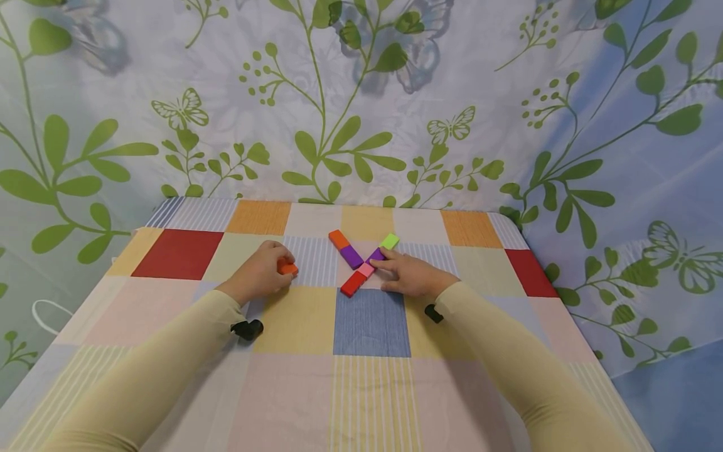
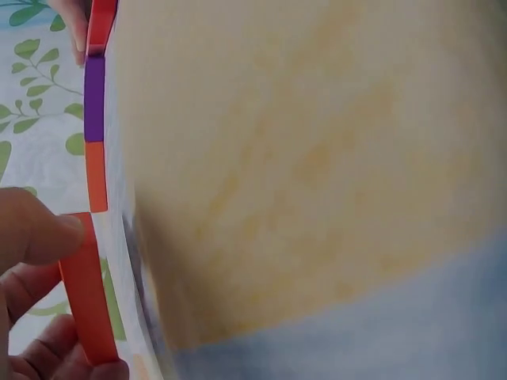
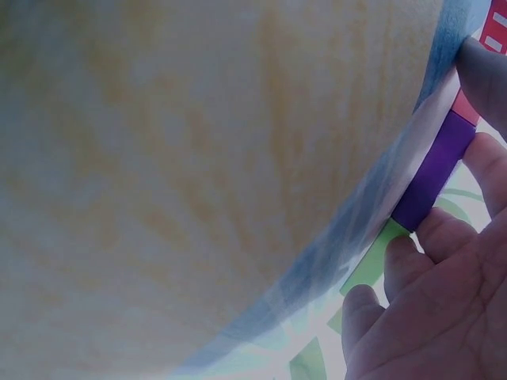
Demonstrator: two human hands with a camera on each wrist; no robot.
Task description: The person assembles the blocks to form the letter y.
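My left hand [image 1: 264, 271] pinches an orange block [image 2: 89, 297] between thumb and fingers, left of the other blocks. Extended fingers of my right hand [image 1: 415, 275] lie along a slanting row, touching the purple block [image 3: 436, 170] and reaching the green block [image 3: 374, 257]. That row continues with a pink block [image 1: 366, 269] and ends in a red block [image 1: 353, 284] nearest me. A second slanting pair, an orange block [image 1: 338, 238] and a purple block [image 1: 352, 257], meets the row near its middle, forming a Y-like shape.
A patchwork cloth [image 1: 369, 323] covers the table. Behind it hangs a leaf-print curtain [image 1: 361, 100]. A white cable [image 1: 42, 317] loops beside the table's left edge. Dark wrist devices, including one on the left wrist [image 1: 247, 330], sit at both cuffs.
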